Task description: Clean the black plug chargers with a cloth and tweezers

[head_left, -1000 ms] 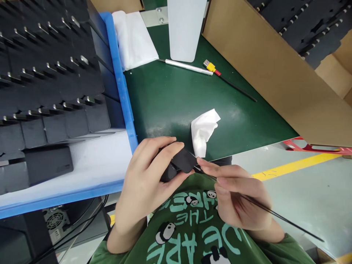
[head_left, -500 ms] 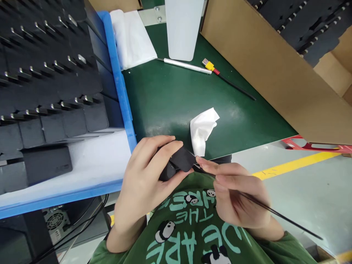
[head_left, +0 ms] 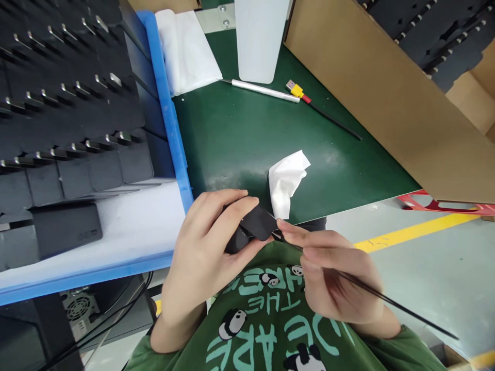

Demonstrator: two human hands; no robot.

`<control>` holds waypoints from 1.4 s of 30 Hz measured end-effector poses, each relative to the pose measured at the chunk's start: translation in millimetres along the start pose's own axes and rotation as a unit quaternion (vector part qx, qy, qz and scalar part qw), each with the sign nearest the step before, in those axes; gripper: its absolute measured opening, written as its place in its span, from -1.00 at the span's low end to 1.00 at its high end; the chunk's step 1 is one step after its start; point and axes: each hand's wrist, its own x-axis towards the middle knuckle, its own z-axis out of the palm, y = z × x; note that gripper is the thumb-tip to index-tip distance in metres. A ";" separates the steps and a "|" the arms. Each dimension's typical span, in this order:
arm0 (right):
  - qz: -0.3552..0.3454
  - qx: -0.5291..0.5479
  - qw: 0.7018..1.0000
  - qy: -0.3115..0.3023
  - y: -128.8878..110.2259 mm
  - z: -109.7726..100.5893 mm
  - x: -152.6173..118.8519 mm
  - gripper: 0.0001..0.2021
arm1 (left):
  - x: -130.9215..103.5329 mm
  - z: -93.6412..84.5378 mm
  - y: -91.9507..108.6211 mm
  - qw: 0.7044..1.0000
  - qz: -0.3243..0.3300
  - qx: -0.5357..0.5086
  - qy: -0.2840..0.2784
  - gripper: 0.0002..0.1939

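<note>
My left hand (head_left: 209, 242) is closed around a small black plastic device (head_left: 260, 222) with rounded corners, held just over the table's near edge. Fingers cover much of it. My right hand (head_left: 336, 268) pinches long, thin black tweezers (head_left: 410, 310); their rear end sticks out to the lower right. The light metallic tips are at the device's right end, but whether they touch it I cannot tell. A crumpled white cloth (head_left: 285, 180) lies on the green table (head_left: 232, 134) right beyond the device.
On the left, a blue bin (head_left: 164, 98) holds several rows of black devices (head_left: 135, 157). Behind are a folded white cloth (head_left: 189, 51), a white plastic container (head_left: 258, 41), a silver craft knife (head_left: 265, 91) and a short USB cable (head_left: 332, 118). A cardboard box (head_left: 371, 93) stands at right.
The rear end of the tweezers has shifted slightly right and down. Both hands keep nearly the same place and hold; the whole view has moved a little.
</note>
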 end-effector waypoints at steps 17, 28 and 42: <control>0.001 0.009 1.000 -0.007 -0.9 -2.1 -2.3 -0.37 | -0.2 0.1 -1.2 1.000 0.010 0.000 0.002 -0.59; -0.006 0.000 1.000 -0.012 0.1 -0.6 -3.2 -0.37 | -0.3 0.2 -0.5 1.000 0.002 0.000 0.001 -0.60; -0.018 -0.005 1.000 0.004 -1.5 1.3 2.6 -0.42 | 0.8 0.2 -0.6 1.000 0.010 0.009 0.005 -0.61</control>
